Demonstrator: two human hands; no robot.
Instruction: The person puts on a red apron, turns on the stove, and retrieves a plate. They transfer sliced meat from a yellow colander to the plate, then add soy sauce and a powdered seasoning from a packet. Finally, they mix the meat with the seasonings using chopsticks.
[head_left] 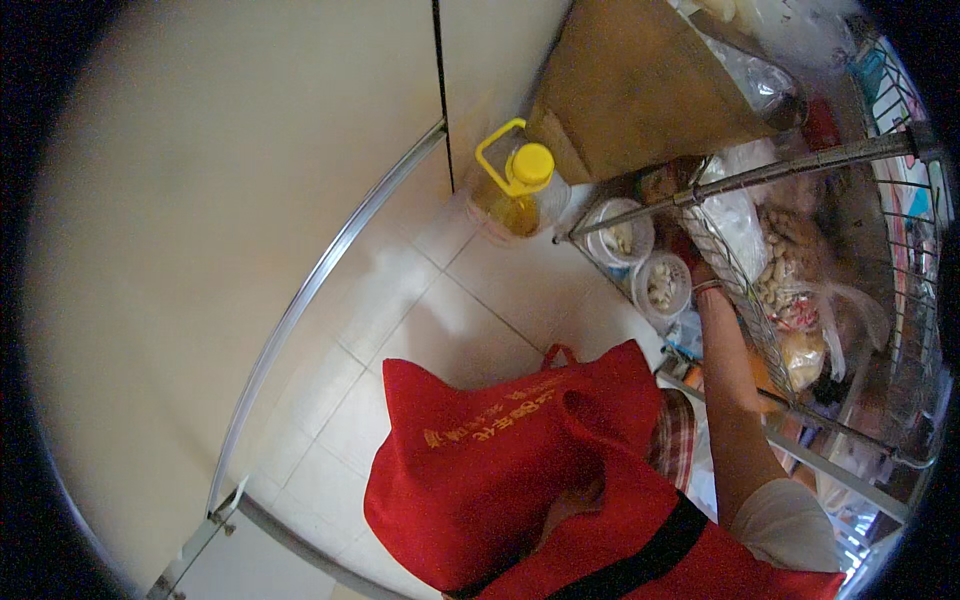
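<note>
My right arm reaches from the lower right into a metal wire rack (830,158). At its end, my right hand (703,273) is among the goods on a lower shelf, with a thin band at the wrist. Its fingers are hidden behind the shelf's wire edge and plastic bags, so what it touches does not show. Beside it stand two clear round plastic tubs (664,284) with pale pieces inside. Over the shelf edge bulges a clear bag of peanuts in their shells (775,255). My left hand is out of the picture; a red apron (490,470) fills the lower middle.
A big clear jug (515,205) with yellow cap and handle, holding some yellow liquid, stands on the tiled floor (430,330). Behind it is a brown cardboard box (640,90). A curved-looking metal edge (330,260) runs along the pale panel at left.
</note>
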